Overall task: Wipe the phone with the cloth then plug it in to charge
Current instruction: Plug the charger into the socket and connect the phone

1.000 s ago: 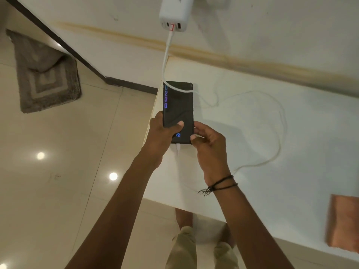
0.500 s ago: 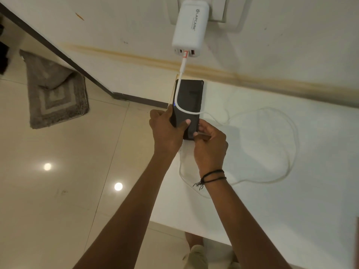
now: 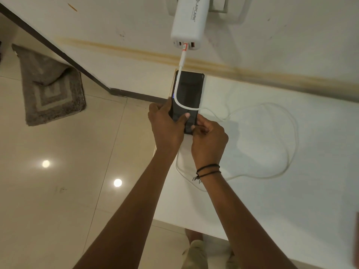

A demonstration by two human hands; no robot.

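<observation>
A black phone (image 3: 189, 94) lies lengthwise at the far left corner of the white table (image 3: 272, 191), its screen dark. My left hand (image 3: 165, 127) grips its near left edge, thumb on the glass. My right hand (image 3: 208, 140) is closed at the phone's near end, where the plug end is hidden by my fingers. A white charging cable (image 3: 291, 136) runs from the white wall charger (image 3: 189, 22), drapes across the phone and loops over the table. A thin strip of the brownish cloth (image 3: 357, 239) shows at the right frame edge.
The table's left edge drops to a glossy tiled floor (image 3: 58, 191). A grey mat (image 3: 50, 84) lies on the floor near a dark skirting board (image 3: 64, 55). The wall stands right behind the phone. My legs show below the table's near edge.
Both hands slid the phone farther toward the wall and the charger. The lit digits and icon on its screen went dark. The cable loop shifted on the table.
</observation>
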